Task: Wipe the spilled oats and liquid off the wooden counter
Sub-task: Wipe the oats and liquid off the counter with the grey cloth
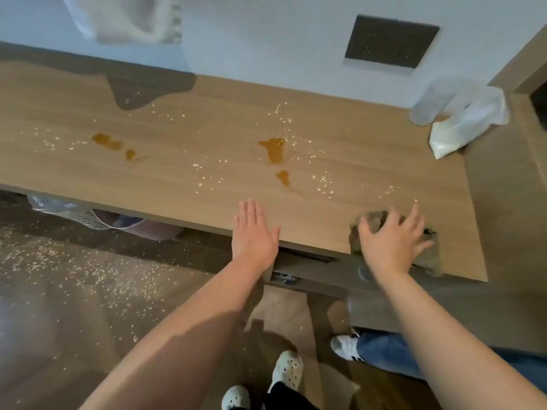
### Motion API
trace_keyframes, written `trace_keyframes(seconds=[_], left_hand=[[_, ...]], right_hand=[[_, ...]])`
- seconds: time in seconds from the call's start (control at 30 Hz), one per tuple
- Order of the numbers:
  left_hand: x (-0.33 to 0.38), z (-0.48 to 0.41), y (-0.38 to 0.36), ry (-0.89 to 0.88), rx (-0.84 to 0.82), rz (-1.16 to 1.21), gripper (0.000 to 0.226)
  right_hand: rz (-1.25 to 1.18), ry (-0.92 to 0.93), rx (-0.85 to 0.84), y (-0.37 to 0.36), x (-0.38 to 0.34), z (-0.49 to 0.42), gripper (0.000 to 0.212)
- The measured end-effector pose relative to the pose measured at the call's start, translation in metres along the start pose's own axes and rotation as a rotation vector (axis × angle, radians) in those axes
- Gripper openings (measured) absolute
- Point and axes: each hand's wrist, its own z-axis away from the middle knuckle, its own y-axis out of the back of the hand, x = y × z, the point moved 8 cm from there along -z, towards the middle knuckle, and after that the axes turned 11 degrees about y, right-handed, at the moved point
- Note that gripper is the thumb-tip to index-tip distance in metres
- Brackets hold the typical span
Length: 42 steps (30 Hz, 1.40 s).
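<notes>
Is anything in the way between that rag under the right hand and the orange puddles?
Nothing visible blocks it. Only bare wooden counter with scattered oat flakes lies between the grey-brown cloth and the nearest amber puddle. The left hand rests flat off to the side.

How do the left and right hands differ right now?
Pose: the left hand lies flat with fingers straight and close together; the right hand has its fingers spread.
Contact: the left hand rests on the bare wooden counter; the right hand rests on a crumpled brown cloth.
Shared: both sit palm down at the counter's front edge, short of the brown liquid and oats.
</notes>
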Motion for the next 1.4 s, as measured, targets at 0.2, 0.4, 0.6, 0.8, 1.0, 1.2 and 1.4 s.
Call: trace_keyframes(seconds=[0.2,0.4,0.6,0.8,1.0,1.2,1.4], left_hand=[[0.006,-0.025,-0.004,0.025,0.037,-0.112,0.080],[0.007,-0.028,0.000,0.065,0.077,-0.108,0.080],[0.017,-0.036,0.001,0.174,0.057,-0.006,0.077],[0.020,-0.036,-0.001,0.206,0.117,0.042,0.078],[0.022,-0.040,-0.002,0.195,0.149,0.024,0.075],[0.022,-0.040,-0.001,0.202,0.160,0.029,0.075],[0.023,-0.040,0.000,0.198,0.164,0.021,0.075]], right_hand=[[-0.018,0.067,-0.056,-0.016,0.003,-0.014,0.061],[-0.004,0.258,-0.222,-0.020,-0.007,-0.016,0.081],[-0.044,0.035,-0.189,-0.030,0.002,-0.017,0.056],[-0.094,-0.190,0.019,-0.013,0.059,-0.030,0.065],[-0.184,-0.172,0.078,-0.007,0.038,-0.107,0.085],[-0.171,0.288,-0.114,-0.028,-0.038,-0.106,0.084],[0.142,0.248,-0.280,-0.025,0.012,-0.110,0.080]])
